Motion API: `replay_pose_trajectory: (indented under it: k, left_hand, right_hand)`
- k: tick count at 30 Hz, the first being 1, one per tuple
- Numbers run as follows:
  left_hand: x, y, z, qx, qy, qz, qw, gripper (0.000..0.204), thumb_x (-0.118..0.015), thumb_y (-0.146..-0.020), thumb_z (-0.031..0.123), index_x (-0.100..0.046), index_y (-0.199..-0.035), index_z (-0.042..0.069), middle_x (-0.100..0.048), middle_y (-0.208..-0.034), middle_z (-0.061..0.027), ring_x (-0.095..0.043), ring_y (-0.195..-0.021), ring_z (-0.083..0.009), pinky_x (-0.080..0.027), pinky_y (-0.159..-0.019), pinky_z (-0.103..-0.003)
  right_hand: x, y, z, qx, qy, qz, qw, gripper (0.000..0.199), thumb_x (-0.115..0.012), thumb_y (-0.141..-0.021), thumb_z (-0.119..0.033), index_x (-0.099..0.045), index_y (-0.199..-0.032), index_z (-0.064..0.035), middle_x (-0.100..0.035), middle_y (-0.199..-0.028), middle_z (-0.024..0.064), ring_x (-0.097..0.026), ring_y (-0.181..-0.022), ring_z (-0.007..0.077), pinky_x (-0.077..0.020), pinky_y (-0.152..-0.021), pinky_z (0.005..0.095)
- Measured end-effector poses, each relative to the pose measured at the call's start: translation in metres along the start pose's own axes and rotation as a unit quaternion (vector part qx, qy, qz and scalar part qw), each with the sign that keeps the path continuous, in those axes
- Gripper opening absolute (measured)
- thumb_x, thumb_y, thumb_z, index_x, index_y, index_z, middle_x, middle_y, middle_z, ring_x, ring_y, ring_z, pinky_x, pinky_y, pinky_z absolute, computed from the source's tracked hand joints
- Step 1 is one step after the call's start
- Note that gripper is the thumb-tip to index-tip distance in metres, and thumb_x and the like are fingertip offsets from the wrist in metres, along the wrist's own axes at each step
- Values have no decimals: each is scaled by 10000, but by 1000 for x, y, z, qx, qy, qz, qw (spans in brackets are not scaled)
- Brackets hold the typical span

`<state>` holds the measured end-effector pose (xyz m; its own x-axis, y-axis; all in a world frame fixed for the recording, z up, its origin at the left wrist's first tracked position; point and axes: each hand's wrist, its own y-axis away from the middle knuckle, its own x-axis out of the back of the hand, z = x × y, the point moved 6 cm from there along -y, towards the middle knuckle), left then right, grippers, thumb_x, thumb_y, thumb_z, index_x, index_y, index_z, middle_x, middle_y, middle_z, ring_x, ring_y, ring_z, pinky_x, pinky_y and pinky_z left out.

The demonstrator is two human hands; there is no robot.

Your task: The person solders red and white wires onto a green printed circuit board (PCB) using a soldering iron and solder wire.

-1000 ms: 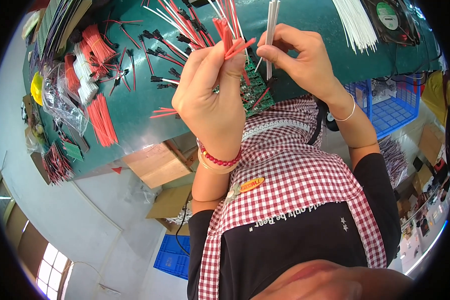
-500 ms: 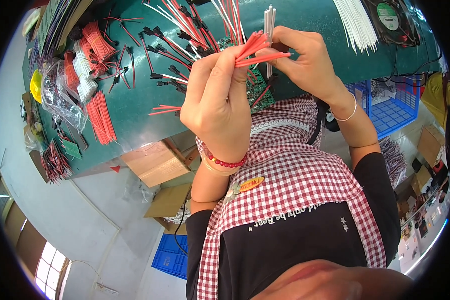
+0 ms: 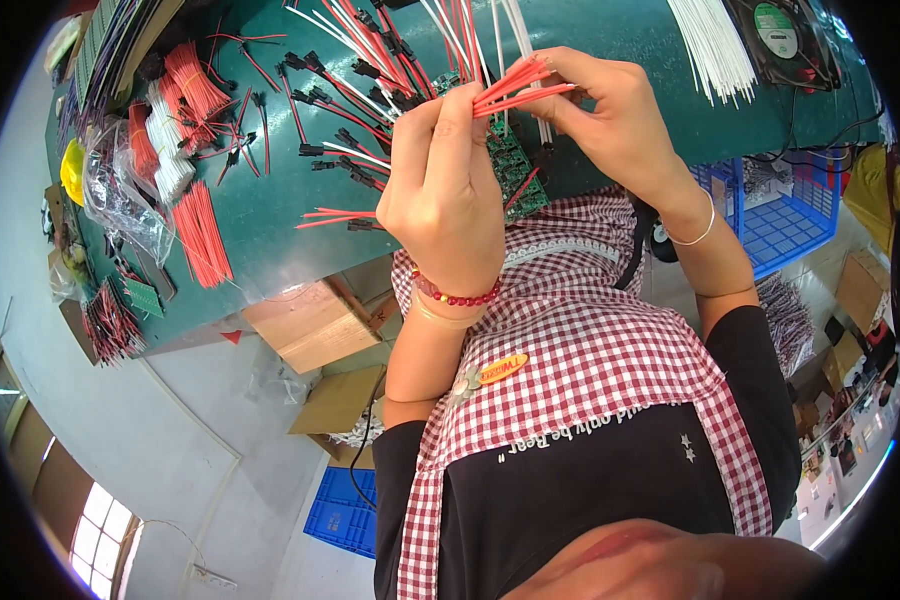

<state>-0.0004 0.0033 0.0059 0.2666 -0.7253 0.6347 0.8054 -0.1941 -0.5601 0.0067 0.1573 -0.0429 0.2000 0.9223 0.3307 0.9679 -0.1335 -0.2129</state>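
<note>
The left hand (image 3: 448,190) pinches several red wires (image 3: 510,86) between thumb and fingers, their free ends reaching across to the right hand (image 3: 610,125), whose thumb and forefinger clamp white wires (image 3: 520,30). Whether the red ends touch those fingers is unclear. Just below the grip lies a green circuit board (image 3: 510,165); farther off to the right, a white wire bundle (image 3: 710,50), then a black fan (image 3: 778,40).

green table (image 3: 280,225) | red wire bundle (image 3: 202,238) | white wire bundle (image 3: 710,50) | 1 black fan (image 3: 776,32)
</note>
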Motion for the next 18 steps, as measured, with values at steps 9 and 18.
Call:
replay_pose_trajectory:
  k: [9, 18]
  left_hand:
    - [-1, 0, 0, -8, -23, -5, 1000, 283, -732, -747, -35, -697, -1009, 67, -654, -884, -54, -662, -710, -195, -524, -572, -304]
    - [-2, 2, 0, -6, -12, -9, 1000, 287, -724, -752, -39, -698, -1018, 66, -649, -871, -56, -656, -696, -193, -520, -567, -303]
  right_hand:
    - [11, 5, 0, -48, -29, -14, 998, 172, -731, -865, -152, -663, -932, -9, -581, -624, 25, -511, -561, 50, -417, -513, 225]
    - [11, 5, -1, -58, -34, -31, 997, 184, -737, -862, -162, -648, -888, -3, -580, -635, 29, -517, -573, 58, -429, -535, 229]
